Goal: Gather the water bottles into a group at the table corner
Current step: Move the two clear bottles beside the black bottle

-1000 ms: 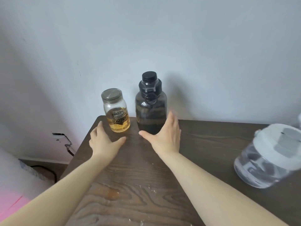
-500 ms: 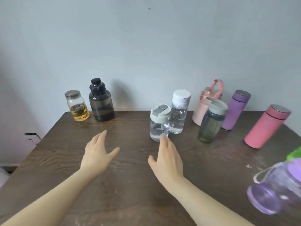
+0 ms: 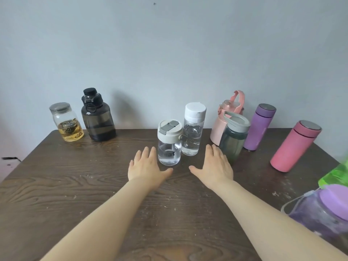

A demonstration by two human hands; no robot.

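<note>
A glass jar with yellow liquid point(image 3: 65, 122) and a dark smoky bottle point(image 3: 98, 117) stand together at the table's far left corner. Mid-table, a short clear bottle with a cream lid point(image 3: 169, 143) touches a taller clear bottle with a white cap point(image 3: 193, 129). My left hand point(image 3: 146, 166) is open, just left of the short clear bottle. My right hand point(image 3: 214, 164) is open to the right of the pair, near a grey-green bottle point(image 3: 233, 136). Neither hand holds anything.
Behind the grey-green bottle stands a pink handled bottle point(image 3: 225, 119), then a purple flask point(image 3: 259, 127) and a pink flask point(image 3: 295, 146). A clear purple-lidded bottle point(image 3: 323, 213) and something green point(image 3: 337, 175) sit at the near right. The dark wooden table point(image 3: 75, 185) meets a pale wall.
The view has swung right from the far left corner to the table's middle. Both hands have left the dark bottle and moved to either side of the two clear bottles.
</note>
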